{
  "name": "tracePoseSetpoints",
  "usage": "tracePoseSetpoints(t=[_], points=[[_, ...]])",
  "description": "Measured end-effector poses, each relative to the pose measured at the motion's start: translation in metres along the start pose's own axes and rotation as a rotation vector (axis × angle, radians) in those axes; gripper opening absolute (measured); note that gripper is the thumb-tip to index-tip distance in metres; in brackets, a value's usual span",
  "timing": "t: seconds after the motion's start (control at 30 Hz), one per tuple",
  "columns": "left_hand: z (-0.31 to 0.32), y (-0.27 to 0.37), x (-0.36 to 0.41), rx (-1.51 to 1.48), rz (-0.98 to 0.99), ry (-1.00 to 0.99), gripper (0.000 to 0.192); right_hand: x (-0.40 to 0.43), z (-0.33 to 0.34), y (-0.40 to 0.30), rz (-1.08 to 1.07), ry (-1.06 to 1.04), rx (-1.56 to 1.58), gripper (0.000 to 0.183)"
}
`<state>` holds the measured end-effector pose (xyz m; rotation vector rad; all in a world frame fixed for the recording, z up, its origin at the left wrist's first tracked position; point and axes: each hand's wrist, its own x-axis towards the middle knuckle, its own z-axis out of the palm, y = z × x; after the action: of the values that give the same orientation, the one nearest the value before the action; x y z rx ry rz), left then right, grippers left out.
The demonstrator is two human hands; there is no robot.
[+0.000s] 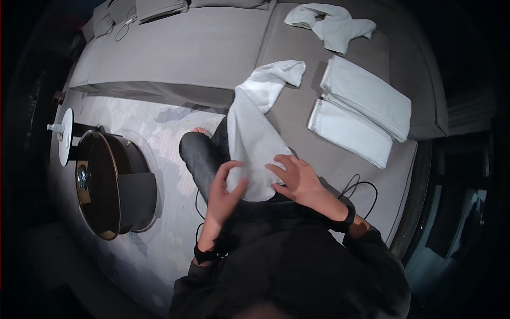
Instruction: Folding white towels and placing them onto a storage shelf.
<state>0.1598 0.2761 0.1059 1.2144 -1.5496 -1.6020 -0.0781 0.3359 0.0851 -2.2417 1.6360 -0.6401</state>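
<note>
A white terry towel (255,131) lies loosely across my lap, its far end twisted over on the grey sofa seat. My left hand (229,191) is at the towel's near left edge, with thumb and fingers apart. At the near right edge is my right hand (297,177), its fingers spread and curved over the cloth; whether either hand pinches the fabric is hard to tell. Two folded white towels (366,97) (350,131) lie side by side on the sofa to the right. Beyond them rests a crumpled white towel (334,26).
The grey sofa (179,48) spans the far side, with cushions (161,8) at its back. On the left stand a round dark table (99,187) and a small white side table (67,137) holding a bottle. A black cable (374,195) loops beside my right forearm.
</note>
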Motion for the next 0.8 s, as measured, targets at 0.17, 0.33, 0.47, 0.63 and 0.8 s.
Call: tracePoseSetpoints(t=[0.17,0.33,0.47,0.63,0.8], points=[[-0.018,-0.023,0.016,0.023,0.046,-0.033,0.04,0.029,0.042,0.03,0.234,-0.171,-0.023,0.042],[-0.104,-0.015,0.117,-0.009,-0.17,-0.118,0.044,0.129,0.022,0.128,0.505,0.101,0.542,0.026],[-0.134,0.094,0.211,-0.4,-0.038,0.063,0.043,0.236,-0.088,0.18,0.594,0.28,1.127,0.022],[-0.132,0.231,0.159,-0.267,0.7,0.262,0.053,0.241,-0.255,0.047,-0.083,0.953,1.12,0.024],[-0.104,0.223,0.059,-0.283,0.701,0.315,0.059,0.146,-0.258,-0.015,-0.015,1.001,0.951,0.04]])
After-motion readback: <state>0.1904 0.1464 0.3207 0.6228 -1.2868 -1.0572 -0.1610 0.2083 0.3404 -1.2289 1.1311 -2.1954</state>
